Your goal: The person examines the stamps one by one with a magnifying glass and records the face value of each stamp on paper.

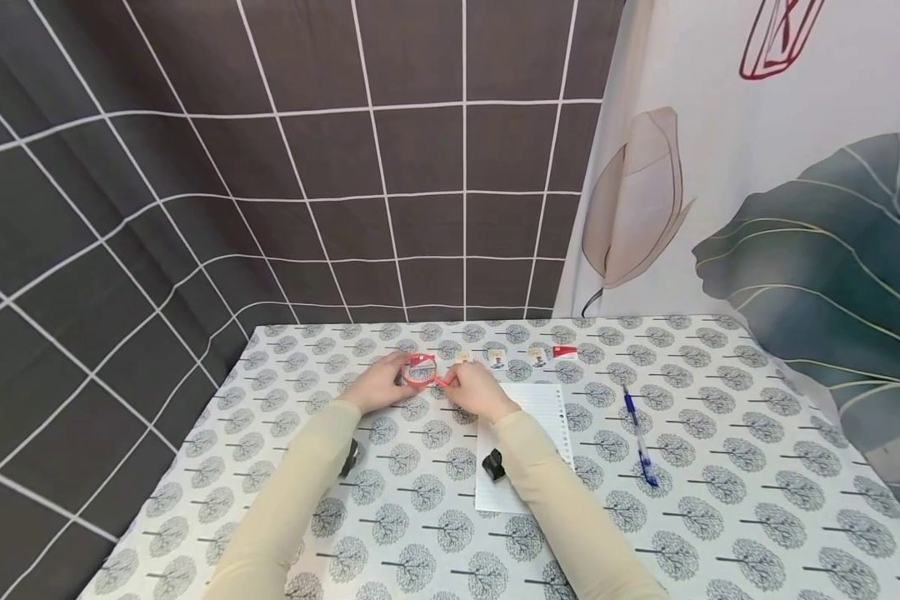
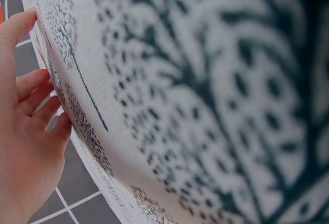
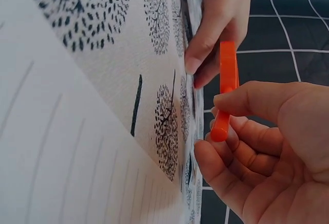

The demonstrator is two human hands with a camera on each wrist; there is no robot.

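My right hand (image 1: pixel 477 390) pinches the handle of a red-orange magnifying glass (image 3: pixel 227 70) between thumb and fingers. Its round lens is over a small red and white card (image 1: pixel 422 361) at the left end of a row. Just left of the lens is my left hand (image 1: pixel 377 385). In the left wrist view, the left hand (image 2: pixel 31 126) has its fingers loosely extended, with fingertips at the tree-patterned tablecloth (image 2: pixel 92 100). Whether those fingertips touch the card is hidden.
Small cards continue rightward: beige ones (image 1: pixel 497 359) and a red and white one (image 1: pixel 565 352). A lined sheet (image 1: pixel 513 497) lies partly under my right forearm. Right of it lies a blue pen (image 1: pixel 640 442). A dark gridded curtain (image 1: pixel 420 225) hangs behind the table.
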